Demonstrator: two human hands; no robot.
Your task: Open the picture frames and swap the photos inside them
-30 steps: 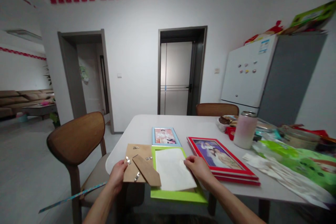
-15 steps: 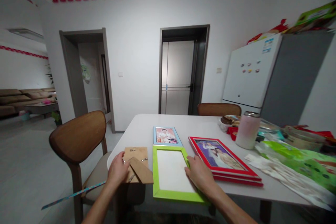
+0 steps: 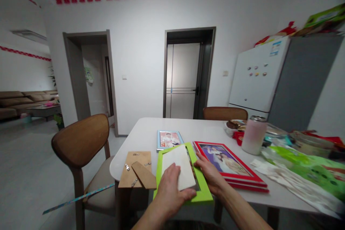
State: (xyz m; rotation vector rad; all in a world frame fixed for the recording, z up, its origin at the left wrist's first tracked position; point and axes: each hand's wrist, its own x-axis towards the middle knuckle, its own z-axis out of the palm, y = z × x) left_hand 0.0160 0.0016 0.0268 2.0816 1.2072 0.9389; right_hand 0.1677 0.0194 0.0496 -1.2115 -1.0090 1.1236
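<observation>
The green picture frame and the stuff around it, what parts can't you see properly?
Head view:
- Lime-green plastic picture frame: its near-left side lies under the left hand and the white paper sheet.
- Right hand: its grip on the frame's right rail is unclear, as its fingertips are hidden.
- Small blue-framed photo: its near edge is covered by the green frame, and its picture is too small to read.
- Brown cardboard backing board: its clips are too small to make out.

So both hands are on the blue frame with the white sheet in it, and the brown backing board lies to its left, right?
Not quite: the head view shows the frame under the left hand and right hand is green, not blue. The white sheet lies in it, and the brown backing board is to its left.
</observation>
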